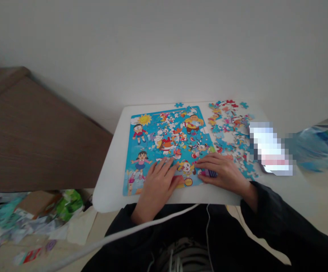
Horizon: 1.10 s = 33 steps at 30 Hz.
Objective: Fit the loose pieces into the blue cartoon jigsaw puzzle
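A colourful cartoon jigsaw puzzle with a blue background lies on a small white table. My left hand rests over its lower middle, palm down, with the fingers stretched out and the thumb apart. Over the lower right edge of the puzzle, my right hand has its fingers reaching left, and the thumb is spread away from them. No piece shows between the fingers of either hand. Right of the puzzle, many loose jigsaw pieces lie in a heap that runs up to my right hand.
A lit phone, blurred out, lies at the right of the white table. One loose piece sits by the back edge against the wall. A brown wooden cabinet stands left. A white cable crosses in front of me.
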### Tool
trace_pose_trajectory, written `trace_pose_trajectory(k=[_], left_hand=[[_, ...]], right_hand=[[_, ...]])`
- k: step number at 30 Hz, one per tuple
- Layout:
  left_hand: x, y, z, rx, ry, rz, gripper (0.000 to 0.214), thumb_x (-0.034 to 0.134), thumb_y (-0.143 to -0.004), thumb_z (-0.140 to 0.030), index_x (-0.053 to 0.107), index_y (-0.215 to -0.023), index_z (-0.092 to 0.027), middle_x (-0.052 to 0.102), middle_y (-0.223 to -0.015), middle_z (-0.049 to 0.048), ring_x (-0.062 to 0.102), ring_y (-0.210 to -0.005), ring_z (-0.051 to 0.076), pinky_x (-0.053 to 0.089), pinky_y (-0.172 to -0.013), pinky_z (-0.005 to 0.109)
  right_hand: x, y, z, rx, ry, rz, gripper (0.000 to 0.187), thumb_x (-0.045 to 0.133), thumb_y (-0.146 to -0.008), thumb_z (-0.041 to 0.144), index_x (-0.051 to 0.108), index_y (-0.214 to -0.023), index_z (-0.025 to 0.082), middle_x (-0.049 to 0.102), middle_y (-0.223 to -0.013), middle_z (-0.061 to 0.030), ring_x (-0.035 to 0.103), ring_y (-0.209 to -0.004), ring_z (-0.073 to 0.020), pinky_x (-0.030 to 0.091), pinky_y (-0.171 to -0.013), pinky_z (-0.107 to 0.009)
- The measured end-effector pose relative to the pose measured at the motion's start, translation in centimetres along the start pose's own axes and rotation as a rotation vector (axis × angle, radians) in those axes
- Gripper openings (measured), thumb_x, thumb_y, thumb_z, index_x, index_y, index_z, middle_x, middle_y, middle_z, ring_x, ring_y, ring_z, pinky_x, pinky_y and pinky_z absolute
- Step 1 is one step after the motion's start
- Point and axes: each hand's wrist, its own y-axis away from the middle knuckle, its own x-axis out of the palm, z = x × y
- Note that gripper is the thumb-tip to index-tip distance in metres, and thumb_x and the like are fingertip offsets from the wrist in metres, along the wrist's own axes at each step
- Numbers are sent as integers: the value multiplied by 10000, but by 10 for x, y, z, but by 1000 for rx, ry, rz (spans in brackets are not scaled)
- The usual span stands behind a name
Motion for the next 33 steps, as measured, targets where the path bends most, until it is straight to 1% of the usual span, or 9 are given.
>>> trace_pose_trajectory(k=[4,9,13,16,20,23,26,29,33], left_hand=[[-6,3,6,17,-56,46,365,393,-917,-340,505,-1231,-190,518,-1301,73,436,-1217,246,356,-995,449],[-7,-1,3,62,-40,97,376,357,-933,-356,490,-1243,-190,523,-1300,50,419,-1233,220,326,-1019,429],[-23,-9,0,194,-49,172,377,338,-939,-352,470,-1257,-196,515,-1307,42,412,-1242,229,339,-1000,438],[-43,-24,3,333,-78,214,380,384,-925,-346,452,-1269,-200,499,-1321,56,378,-1270,234,328,-1009,428],[-57,-70,15,442,-95,231,386,456,-894,-361,472,-1246,-203,475,-1340,66,347,-1290,241,291,-1041,431],[-46,-109,36,330,-102,208,454,445,-891,-396,428,-1295,-188,418,-1383,106,299,-1317,268,268,-1049,455],[-26,-128,60,126,-99,230,644,458,-848,-517,318,-1370,-167,310,-1436,167,208,-1346,329,244,-1041,520],[-11,-122,76,71,-41,304,728,446,-826,-576,247,-1402,-177,206,-1474,172,154,-1355,350,237,-1038,531],[-8,-103,80,113,42,304,689,358,-858,-587,219,-1412,-201,174,-1489,141,123,-1368,315,201,-1062,514]], right_hand=[[2,0,-1,-4,-7,-18,256,555,-828,329,639,-1047,229,674,-1013,-18,581,-941,-163,480,-849,-338],[4,0,-1,-6,-16,-35,250,554,-828,320,637,-1045,229,677,-991,-28,586,-933,-168,491,-823,-341],[5,-1,0,7,-33,-41,231,565,-819,305,645,-1018,220,682,-975,-32,590,-935,-170,492,-833,-338],[5,-1,0,-6,-45,-47,225,565,-817,300,645,-1011,219,683,-974,-32,592,-936,-172,499,-825,-334],[5,-3,0,-2,-51,-61,220,566,-812,285,648,-1007,223,685,-977,-33,600,-926,-173,513,-807,-335],[4,-3,1,8,-64,-53,213,570,-806,282,653,-995,226,689,-963,-31,606,-920,-175,520,-803,-343],[3,-3,2,28,-76,-46,211,561,-811,286,652,-995,238,688,-966,-32,607,-928,-178,521,-810,-351],[3,-3,2,39,-74,-39,215,560,-812,281,650,-1004,243,687,-974,-29,607,-935,-181,522,-817,-350],[3,-5,3,8,-59,-67,206,565,-810,272,648,-995,236,692,-962,-25,618,-913,-179,528,-801,-345]])
